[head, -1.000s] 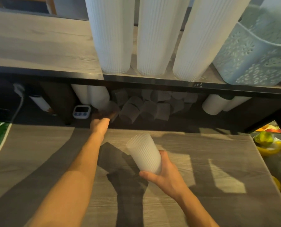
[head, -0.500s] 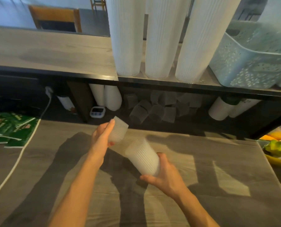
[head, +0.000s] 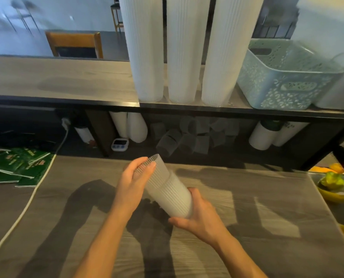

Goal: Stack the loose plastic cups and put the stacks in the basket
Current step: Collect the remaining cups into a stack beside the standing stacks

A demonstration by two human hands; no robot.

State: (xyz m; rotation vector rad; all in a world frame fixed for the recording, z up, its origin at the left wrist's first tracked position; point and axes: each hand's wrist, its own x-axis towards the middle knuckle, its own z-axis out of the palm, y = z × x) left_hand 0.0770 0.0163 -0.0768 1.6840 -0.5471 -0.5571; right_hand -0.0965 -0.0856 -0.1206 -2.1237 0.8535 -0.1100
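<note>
head cam | worn high, faces forward and down | near hands | single view, nothing shared

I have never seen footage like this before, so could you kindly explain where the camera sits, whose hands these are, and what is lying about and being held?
There is no machine here: the camera is worn on a person's head, looking forward and down at their bare hands. The right hand grips a small stack of ribbed plastic cups near its base. The left hand holds another cup nested into the stack's open end. Both are above a wooden counter. Under the shelf behind lie loose cups beside a small timer. On the shelf stand tall cup stacks and a pale blue basket.
</note>
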